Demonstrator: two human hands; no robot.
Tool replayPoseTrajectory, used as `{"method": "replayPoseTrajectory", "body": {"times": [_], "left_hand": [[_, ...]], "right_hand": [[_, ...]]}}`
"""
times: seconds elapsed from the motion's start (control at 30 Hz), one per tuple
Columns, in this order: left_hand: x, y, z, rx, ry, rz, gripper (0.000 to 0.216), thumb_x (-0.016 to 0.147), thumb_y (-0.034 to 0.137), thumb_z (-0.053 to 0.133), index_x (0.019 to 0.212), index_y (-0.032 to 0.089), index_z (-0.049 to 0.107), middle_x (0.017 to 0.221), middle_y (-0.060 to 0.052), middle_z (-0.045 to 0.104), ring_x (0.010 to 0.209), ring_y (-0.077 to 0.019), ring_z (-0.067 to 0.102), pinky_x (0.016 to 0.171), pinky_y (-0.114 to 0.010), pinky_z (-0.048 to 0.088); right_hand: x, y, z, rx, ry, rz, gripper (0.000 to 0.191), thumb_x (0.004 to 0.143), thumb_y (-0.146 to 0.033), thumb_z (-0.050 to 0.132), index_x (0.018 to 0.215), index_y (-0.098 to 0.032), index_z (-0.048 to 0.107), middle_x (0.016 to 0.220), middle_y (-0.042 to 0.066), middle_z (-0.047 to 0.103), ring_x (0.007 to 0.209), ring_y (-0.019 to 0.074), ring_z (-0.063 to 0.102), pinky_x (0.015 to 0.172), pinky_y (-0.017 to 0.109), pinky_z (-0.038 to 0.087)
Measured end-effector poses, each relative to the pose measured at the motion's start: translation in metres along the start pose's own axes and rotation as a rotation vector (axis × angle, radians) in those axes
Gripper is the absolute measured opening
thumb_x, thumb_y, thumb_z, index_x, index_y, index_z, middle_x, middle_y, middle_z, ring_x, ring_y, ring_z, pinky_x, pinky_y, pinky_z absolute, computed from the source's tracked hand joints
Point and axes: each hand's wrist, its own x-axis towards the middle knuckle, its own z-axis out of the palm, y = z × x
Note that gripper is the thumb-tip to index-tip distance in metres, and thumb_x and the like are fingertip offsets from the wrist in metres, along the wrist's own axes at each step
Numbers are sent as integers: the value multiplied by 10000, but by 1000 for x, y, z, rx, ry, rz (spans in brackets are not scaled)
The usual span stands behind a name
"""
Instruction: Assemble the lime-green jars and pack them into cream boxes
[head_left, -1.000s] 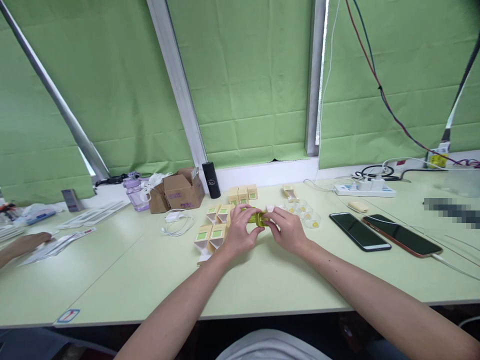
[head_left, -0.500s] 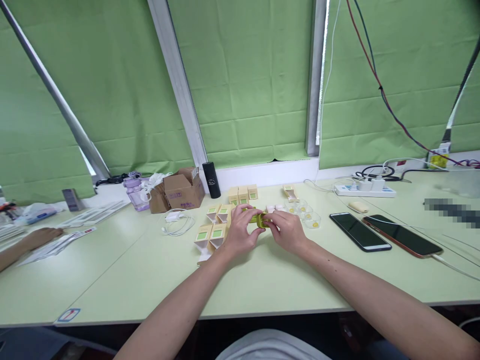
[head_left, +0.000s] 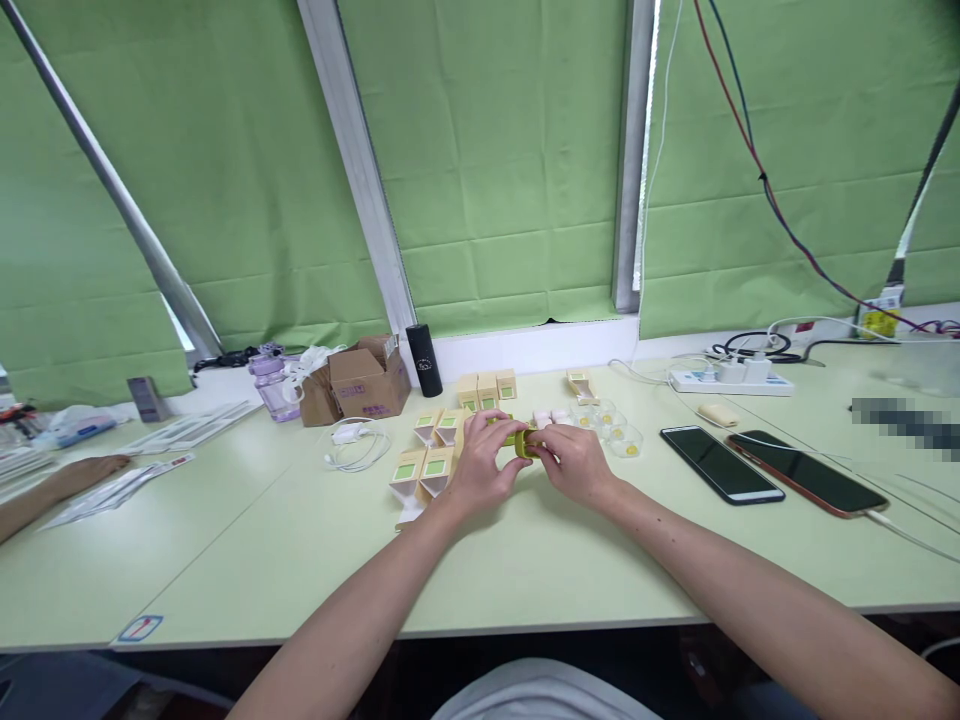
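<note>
In front of me both hands meet at a small, glossy yellow-green piece (head_left: 523,444), its exact kind partly hidden by the fingers. My left hand (head_left: 481,468) grips it from the left, thumb below and fingers on top. From the right, the closed fingertips of my right hand (head_left: 576,462) are on the same piece. Beside my left hand stand several small cream boxes (head_left: 406,472) with green panels and open flaps. A clear plastic tray (head_left: 628,443) with yellow spots in its round cups lies behind my right hand, beside small white pieces (head_left: 550,416).
More cream boxes (head_left: 487,386) stand at the back, near a black cylinder (head_left: 424,360) and a cardboard carton (head_left: 369,380). Two phones (head_left: 721,464) and a power strip (head_left: 731,380) with cables lie right. Another person's hand (head_left: 90,472) rests at far left.
Both hands keep their hold on the yellow-green piece in nearly the same place. Only a slight shift of the whole view shows.
</note>
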Motion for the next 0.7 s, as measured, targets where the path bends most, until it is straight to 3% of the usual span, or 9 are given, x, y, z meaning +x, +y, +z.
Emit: {"method": "replayPoseTrajectory", "body": {"times": [0.43, 0.7], "left_hand": [[0, -3, 0, -10, -43, 3, 431, 854, 199, 777, 1270, 268, 687, 1155, -90, 736, 1213, -323, 569, 1054, -546, 453], [3, 0, -2, -35, -9, 17, 432, 868, 183, 765, 1285, 258, 678, 1158, -91, 736, 1221, -319, 562, 1052, -543, 473]], "right_hand": [[-3, 6, 3, 20, -25, -11, 198, 962, -136, 590, 883, -227, 748, 726, 21, 753, 641, 155, 651, 619, 271, 402], [0, 6, -3, 62, -33, 29, 195, 1007, -242, 584, 995, -235, 778, 735, 46, 749, 628, 168, 628, 628, 291, 409]]}}
